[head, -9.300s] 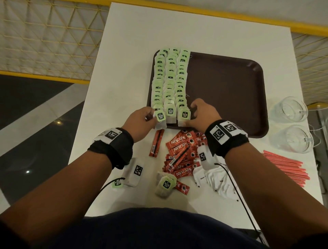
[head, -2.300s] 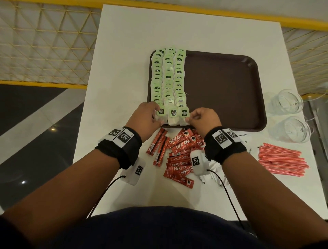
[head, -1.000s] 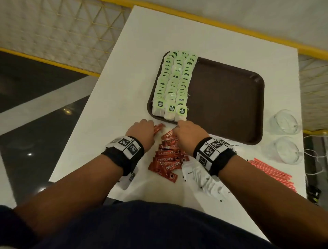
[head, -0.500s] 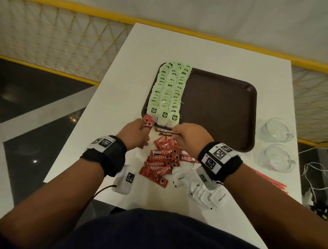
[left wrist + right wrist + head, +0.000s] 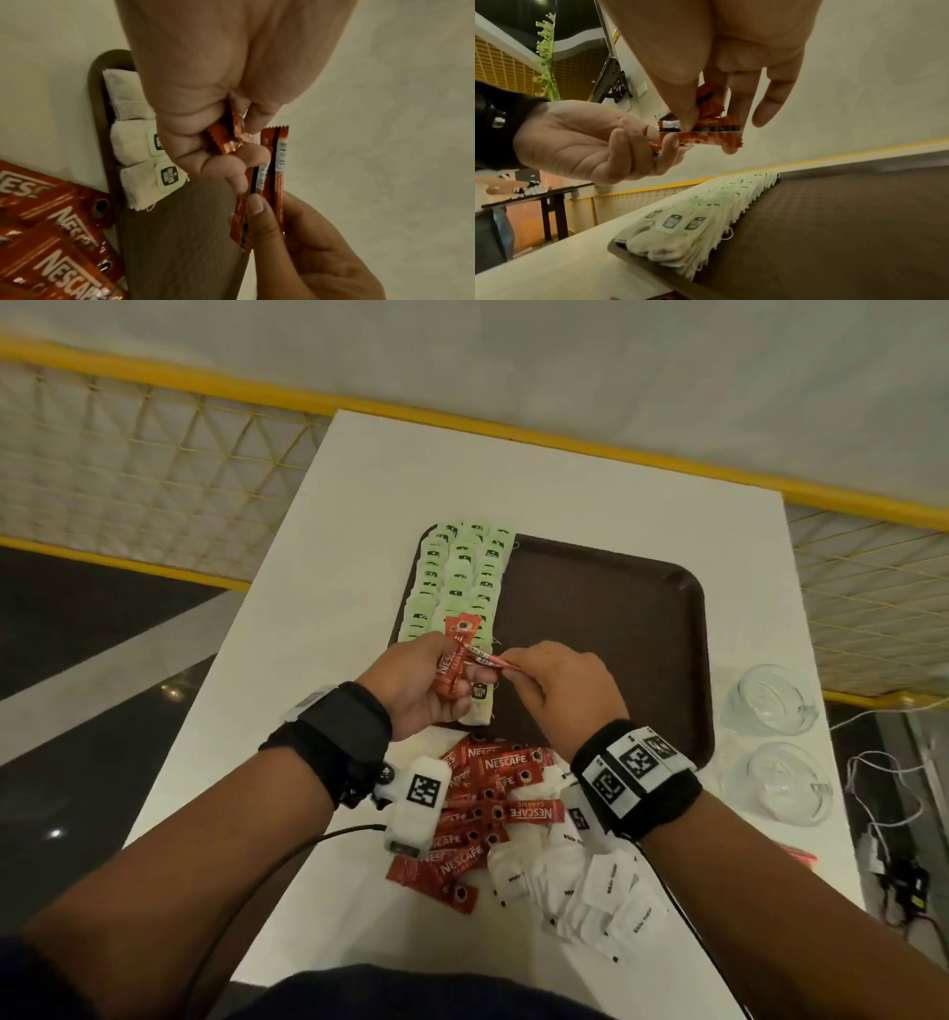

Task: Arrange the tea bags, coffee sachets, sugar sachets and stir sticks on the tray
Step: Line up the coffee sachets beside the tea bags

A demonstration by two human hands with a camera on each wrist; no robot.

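Note:
A brown tray (image 5: pixel 616 629) lies on the white table, its left side filled with three rows of green-tagged tea bags (image 5: pixel 457 577). Both hands hover over the tray's near left corner. My left hand (image 5: pixel 421 680) grips a few red coffee sachets (image 5: pixel 454 654) upright. My right hand (image 5: pixel 544 675) pinches thin red coffee sachets (image 5: pixel 490 660) by thumb and forefinger, their ends touching the left hand's fingers (image 5: pixel 231 162). A pile of red coffee sachets (image 5: pixel 482 809) and white sugar sachets (image 5: pixel 590 880) lies on the table near me. Red stir sticks (image 5: pixel 798 855) peek out past my right forearm.
Two clear glass cups (image 5: pixel 770 701) stand on the table right of the tray. White cables (image 5: pixel 883 793) hang off the table's right edge. A yellow railing with mesh (image 5: pixel 154 454) runs behind the table. The tray's right side (image 5: pixel 859 223) is bare.
Both hands have risen from the sachet pile to above the tray's near left corner, each with red coffee sachets picked up, and have come together.

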